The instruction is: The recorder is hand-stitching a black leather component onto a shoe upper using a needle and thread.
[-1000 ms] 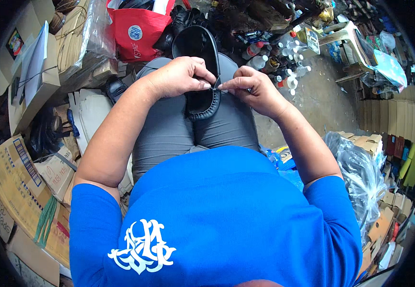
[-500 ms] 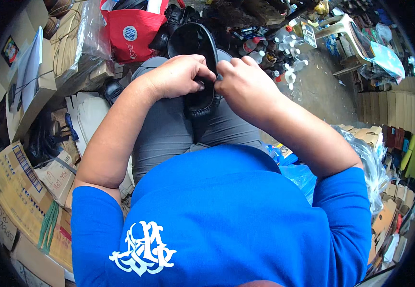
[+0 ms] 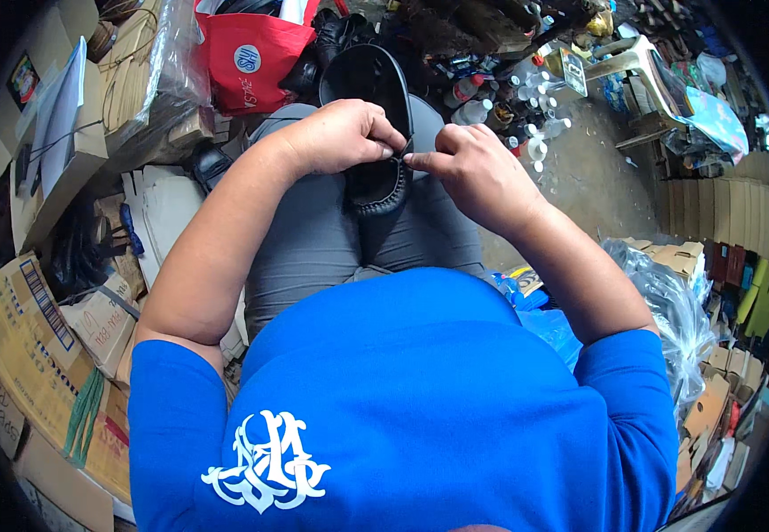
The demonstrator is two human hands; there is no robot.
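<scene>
Black shoe [image 3: 374,191] on the lap [image 3: 309,239], its rim between two hands.
The left hand [image 3: 347,136] is clamped on the right rim; the right hand [image 3: 486,173] brings its forefinger there, though whether it pinches anything cannot be told. Gathered stitching [image 3: 393,200] edges the near end; the far rim looks plain, suggesting a seam part done. Compared with half a second earlier, the right hand lies farther right, forefinger extended.

Between our left hand [image 3: 349,137] and right hand [image 3: 484,173] we see a smooth, leather-like black shoe [image 3: 372,188], softly glossy; beneath them, matt grey trousers [image 3: 305,235] of cloth; beyond the left, a fabric-looking red bag [image 3: 260,82]; beyond the right, shiny plastic bottles [image 3: 472,113].
</scene>
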